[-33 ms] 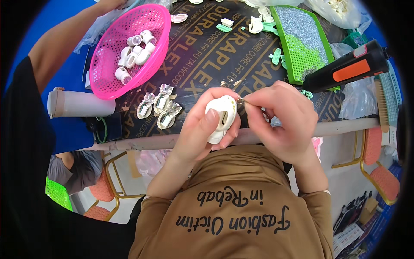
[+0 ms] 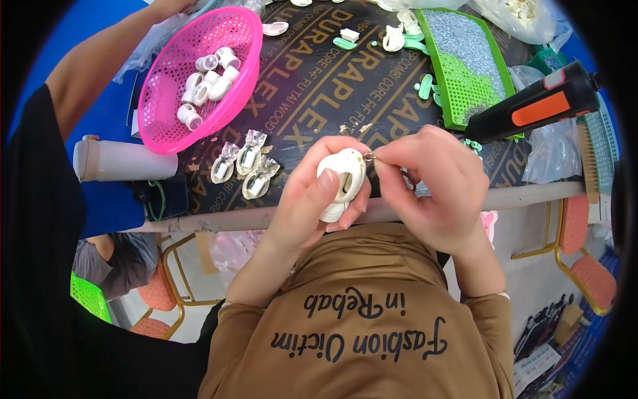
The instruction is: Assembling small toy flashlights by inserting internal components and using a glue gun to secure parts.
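My left hand [image 2: 300, 193] is closed round a small white plastic casing [image 2: 343, 163] with an oval slot in its face. Just above the table's near edge, my right hand [image 2: 442, 176] pinches a small metal ring [image 2: 369, 157] between thumb and forefinger, at the casing's upper right edge. Whether the ring passes through the casing cannot be made out. A dark round loop [image 2: 409, 177] shows among my curled right fingers. To the left of my hands lie three open casing halves [image 2: 248, 159] with shiny pieces and white blocks in them.
A pink basket [image 2: 254, 66] of white casings stands far left, beside another person's arm [image 2: 86, 93]. A white tumbler [image 2: 126, 159] lies at left. A green tray [image 2: 458, 86] of small silvery pieces and a black-and-orange cylindrical tool [image 2: 538, 106] are at right. White and green parts lie behind.
My right hand has shifted very slightly at the ring, and more of the dark loop shows among its fingers. The casing stays nearly still in my left hand.
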The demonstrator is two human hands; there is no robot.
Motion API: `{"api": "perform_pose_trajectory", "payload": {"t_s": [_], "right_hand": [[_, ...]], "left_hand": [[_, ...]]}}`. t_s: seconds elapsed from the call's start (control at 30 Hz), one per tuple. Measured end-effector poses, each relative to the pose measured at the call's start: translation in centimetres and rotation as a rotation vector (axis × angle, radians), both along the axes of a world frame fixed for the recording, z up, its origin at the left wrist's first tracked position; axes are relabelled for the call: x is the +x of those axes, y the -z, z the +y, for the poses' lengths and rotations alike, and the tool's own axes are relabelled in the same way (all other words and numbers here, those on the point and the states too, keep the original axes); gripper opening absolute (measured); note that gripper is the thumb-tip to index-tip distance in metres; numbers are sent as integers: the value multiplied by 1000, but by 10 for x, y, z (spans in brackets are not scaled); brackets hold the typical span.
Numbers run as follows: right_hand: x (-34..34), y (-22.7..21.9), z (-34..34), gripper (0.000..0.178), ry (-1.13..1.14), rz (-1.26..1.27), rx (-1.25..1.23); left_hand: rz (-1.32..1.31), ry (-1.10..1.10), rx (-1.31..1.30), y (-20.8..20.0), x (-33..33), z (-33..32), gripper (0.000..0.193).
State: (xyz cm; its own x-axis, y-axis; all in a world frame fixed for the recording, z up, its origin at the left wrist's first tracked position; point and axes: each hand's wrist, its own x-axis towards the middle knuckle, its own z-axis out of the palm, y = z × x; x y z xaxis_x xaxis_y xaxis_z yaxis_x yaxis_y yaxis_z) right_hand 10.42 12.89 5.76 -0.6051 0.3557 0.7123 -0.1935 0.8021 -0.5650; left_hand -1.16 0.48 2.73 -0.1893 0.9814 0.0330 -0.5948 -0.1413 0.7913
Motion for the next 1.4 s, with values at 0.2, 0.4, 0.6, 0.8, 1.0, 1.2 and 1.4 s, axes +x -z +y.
{"api": "perform_pose_trajectory", "payload": {"t_s": [0.2,0.4,0.6,0.8,1.0,1.2,1.4], "right_hand": [[3,-3,-3,20,-21,-16,185],[4,-3,-11,20,-5,-25,157],[4,0,-15,21,62,-5,134],[4,2,-17,19,99,-15,173],[2,8,-18,18,148,16,221],[0,11,-19,17,163,23,203],[12,14,-13,12,-7,-236,-347]], "left_hand": [[154,-96,16,0,5,-1,45],[219,-145,-3,-4,8,-2,45],[160,-183,-3,-3,15,-1,45],[150,-250,-2,-3,20,0,42],[78,-315,-10,3,24,2,37],[122,-344,-112,3,24,3,50],[48,-169,-256,5,13,3,32]]}}
